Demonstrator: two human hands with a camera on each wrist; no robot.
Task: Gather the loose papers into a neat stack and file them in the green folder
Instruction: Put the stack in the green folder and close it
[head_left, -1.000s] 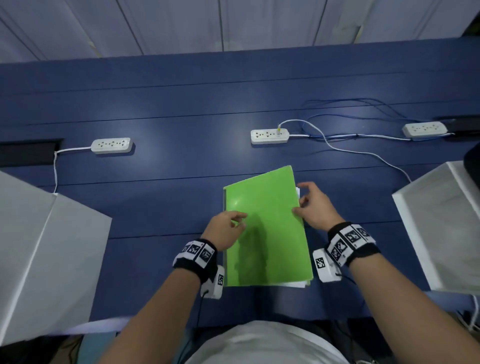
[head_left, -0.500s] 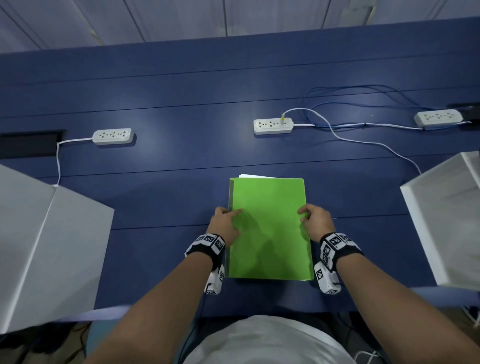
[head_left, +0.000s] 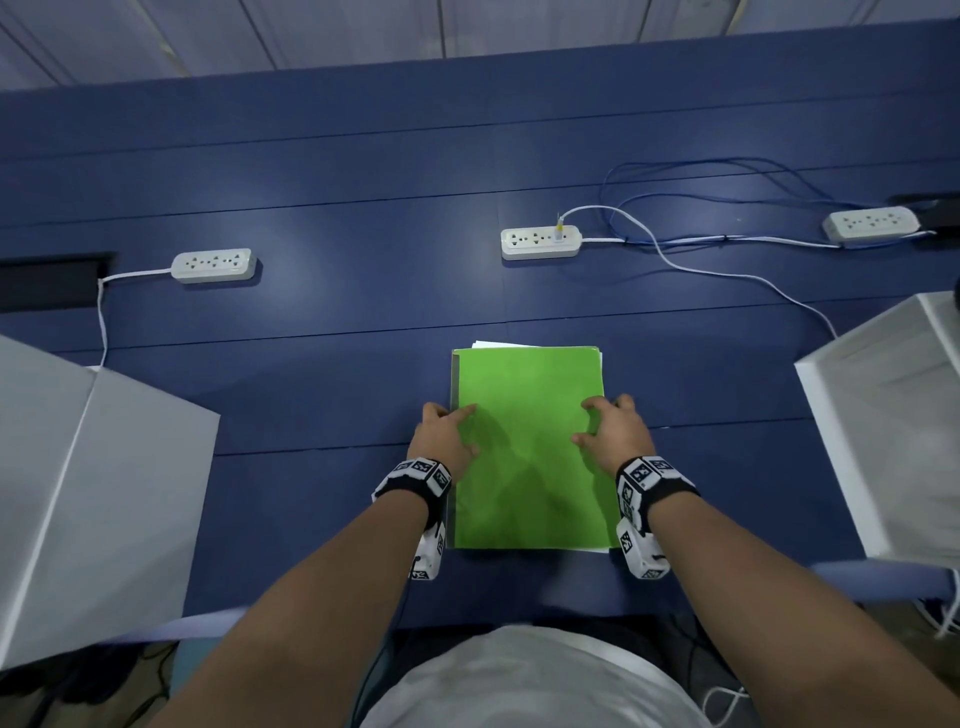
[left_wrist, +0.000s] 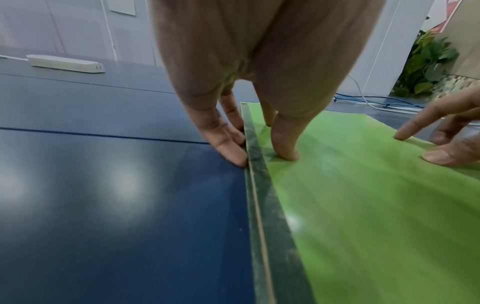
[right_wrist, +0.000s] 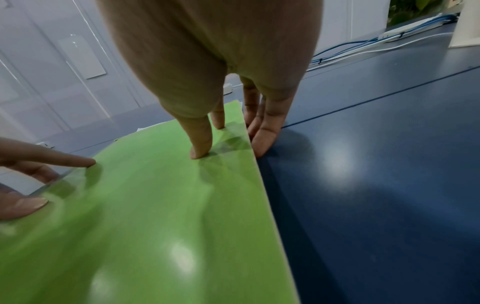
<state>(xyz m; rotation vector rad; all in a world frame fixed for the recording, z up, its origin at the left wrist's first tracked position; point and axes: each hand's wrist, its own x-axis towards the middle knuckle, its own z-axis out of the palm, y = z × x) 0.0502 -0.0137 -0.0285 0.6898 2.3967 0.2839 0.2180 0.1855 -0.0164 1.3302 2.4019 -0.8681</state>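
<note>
The green folder lies closed and flat on the blue table, square to the front edge. White papers peek out at its far edge and along its right side. My left hand is at the spine side: its fingers lie straight against the spine on the table, and the thumb rests on the cover. My right hand mirrors it on the right side. There the fingers press the open edge, with two fingertips on the cover.
Three white power strips lie across the far table, with loose cables trailing to the right. White boxes stand at the left and at the right. The table's front edge is just below the folder.
The folder has turned from tilted to square with the table. Both hands slid down to its two long sides and now hold still there.
</note>
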